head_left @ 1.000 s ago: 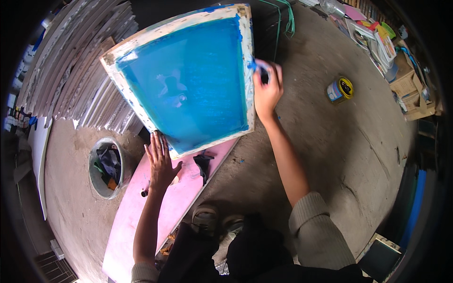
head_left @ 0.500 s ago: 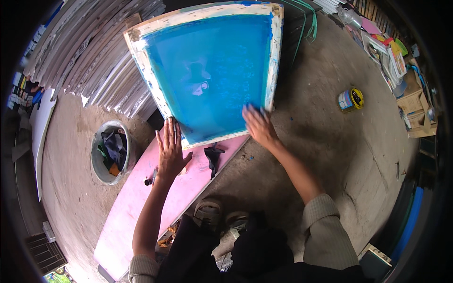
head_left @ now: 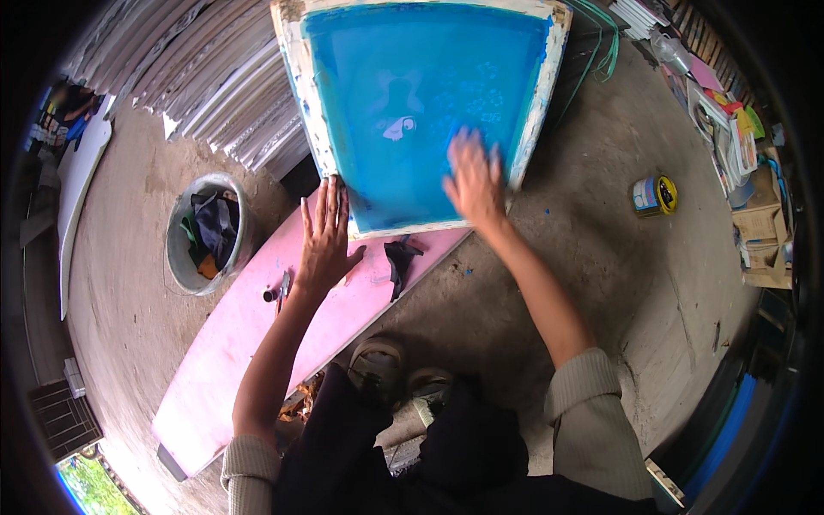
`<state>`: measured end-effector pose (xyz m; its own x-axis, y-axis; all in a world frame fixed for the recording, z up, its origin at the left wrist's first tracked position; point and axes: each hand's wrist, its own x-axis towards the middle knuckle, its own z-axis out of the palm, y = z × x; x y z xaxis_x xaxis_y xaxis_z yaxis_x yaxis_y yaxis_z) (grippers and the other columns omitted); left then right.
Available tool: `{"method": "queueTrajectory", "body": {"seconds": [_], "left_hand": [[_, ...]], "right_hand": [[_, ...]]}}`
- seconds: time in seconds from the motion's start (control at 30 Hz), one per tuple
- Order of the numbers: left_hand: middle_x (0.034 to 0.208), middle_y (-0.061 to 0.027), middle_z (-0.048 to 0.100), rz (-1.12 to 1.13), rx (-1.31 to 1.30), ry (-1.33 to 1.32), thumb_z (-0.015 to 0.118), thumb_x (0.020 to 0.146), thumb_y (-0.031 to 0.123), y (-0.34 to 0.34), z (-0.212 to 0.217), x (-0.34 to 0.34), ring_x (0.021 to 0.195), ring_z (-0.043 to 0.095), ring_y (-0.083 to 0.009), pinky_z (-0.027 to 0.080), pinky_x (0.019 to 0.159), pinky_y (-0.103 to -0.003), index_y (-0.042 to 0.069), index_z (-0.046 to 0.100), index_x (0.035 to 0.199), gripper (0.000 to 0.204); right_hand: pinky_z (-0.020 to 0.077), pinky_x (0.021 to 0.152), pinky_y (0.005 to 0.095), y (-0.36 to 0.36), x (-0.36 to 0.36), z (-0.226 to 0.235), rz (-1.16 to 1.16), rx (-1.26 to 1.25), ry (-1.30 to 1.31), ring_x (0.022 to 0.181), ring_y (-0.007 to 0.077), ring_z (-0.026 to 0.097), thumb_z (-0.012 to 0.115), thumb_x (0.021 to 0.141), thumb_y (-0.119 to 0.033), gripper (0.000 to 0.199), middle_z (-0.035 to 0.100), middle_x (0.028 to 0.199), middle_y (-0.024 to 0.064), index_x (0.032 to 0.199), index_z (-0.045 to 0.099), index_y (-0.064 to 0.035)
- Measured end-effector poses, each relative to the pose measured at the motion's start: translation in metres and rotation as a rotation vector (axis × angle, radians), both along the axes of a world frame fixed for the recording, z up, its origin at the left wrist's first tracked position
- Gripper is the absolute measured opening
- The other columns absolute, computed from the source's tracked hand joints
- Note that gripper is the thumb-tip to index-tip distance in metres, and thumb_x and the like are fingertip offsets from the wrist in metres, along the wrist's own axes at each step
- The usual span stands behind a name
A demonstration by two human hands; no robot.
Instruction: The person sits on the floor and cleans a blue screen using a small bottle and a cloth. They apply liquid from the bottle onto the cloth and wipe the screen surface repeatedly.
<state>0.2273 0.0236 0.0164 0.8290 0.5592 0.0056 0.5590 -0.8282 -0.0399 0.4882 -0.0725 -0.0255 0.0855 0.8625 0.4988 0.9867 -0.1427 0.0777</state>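
Observation:
A blue printing screen [head_left: 412,180] in a pale, paint-smeared wooden frame is tilted in front of me, its lower edge over a pink board [head_left: 283,343]. My left hand [head_left: 328,245] lies with fingers stretched against the lower left corner of the frame. Over the lower right part of the blue mesh is my right hand [head_left: 477,184], fingers spread and blurred by motion; whether it touches the mesh I cannot tell. A scrap of black cloth [head_left: 399,266] and a small dark cylinder [head_left: 270,294] beside a cutter-like tool [head_left: 283,290] lie on the pink board.
A grey bucket [head_left: 178,249] with dark cloths stands on the floor at left. Behind it rises a stack of white sheets [head_left: 206,77]. A tin with a yellow rim [head_left: 654,196] is on the concrete floor at right, with cardboard boxes [head_left: 760,227] beyond.
My right hand has moved from the frame's right edge inward and up over the blue mesh. My left hand stays at the lower left corner. The whole view has shifted slightly.

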Motion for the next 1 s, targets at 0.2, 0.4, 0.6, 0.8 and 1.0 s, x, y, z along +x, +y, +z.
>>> {"method": "queueTrajectory", "body": {"seconds": [0.2, 0.4, 0.6, 0.8, 1.0], "left_hand": [[0.15, -0.0232, 0.007, -0.017, -0.009, -0.021, 0.073, 0.067, 0.046, -0.001, -0.007, 0.0, 0.14, 0.007, -0.0344, 0.01, 0.11, -0.056, -0.004, 0.014, 0.143, 0.108], [0.149, -0.0261, 0.007, 0.007, 0.01, 0.002, 0.069, 0.07, 0.049, 0.002, -0.01, -0.003, 0.14, 0.007, -0.0369, 0.009, 0.111, -0.054, -0.006, 0.015, 0.141, 0.105], [0.15, -0.0197, 0.014, -0.015, 0.053, -0.061, 0.074, 0.064, 0.047, 0.002, -0.009, -0.003, 0.141, 0.012, -0.0295, 0.011, 0.111, -0.055, -0.003, 0.025, 0.141, 0.104], [0.149, -0.0243, 0.008, -0.031, 0.02, -0.047, 0.07, 0.07, 0.047, 0.007, -0.009, -0.01, 0.14, 0.006, -0.0343, 0.009, 0.11, -0.056, -0.004, 0.019, 0.142, 0.101], [0.149, -0.0243, 0.009, -0.009, 0.033, -0.018, 0.07, 0.069, 0.048, 0.005, -0.01, -0.009, 0.141, 0.006, -0.034, 0.009, 0.11, -0.056, -0.004, 0.02, 0.142, 0.102]], "right_hand": [[0.019, 0.111, 0.0485, -0.033, 0.052, -0.031, 0.322, -0.292, -0.536, 0.136, 0.0128, 0.026, 0.057, 0.081, -0.03, 0.065, 0.03, 0.148, -0.003, 0.141, 0.035, -0.0219], [0.0139, 0.109, 0.0528, 0.071, 0.049, 0.103, -0.158, 0.423, -0.001, 0.137, 0.0273, 0.024, 0.048, 0.089, -0.038, 0.064, 0.027, 0.148, 0.0118, 0.142, 0.029, -0.0067], [0.0132, 0.113, 0.0463, -0.04, -0.013, -0.045, 0.299, -0.451, -0.311, 0.139, 0.0195, 0.018, 0.044, 0.089, -0.049, 0.069, 0.021, 0.151, 0.0064, 0.144, 0.025, -0.0126], [0.0167, 0.114, 0.0397, -0.047, 0.001, -0.036, -0.098, -0.295, -0.117, 0.138, 0.0172, 0.02, 0.043, 0.091, -0.038, 0.06, 0.02, 0.151, 0.0039, 0.143, 0.028, -0.0116], [0.0205, 0.112, 0.0409, -0.033, 0.018, -0.017, 0.361, -0.258, -0.242, 0.136, 0.012, 0.025, 0.047, 0.09, -0.026, 0.052, 0.03, 0.147, -0.0039, 0.139, 0.036, -0.0143]]}}
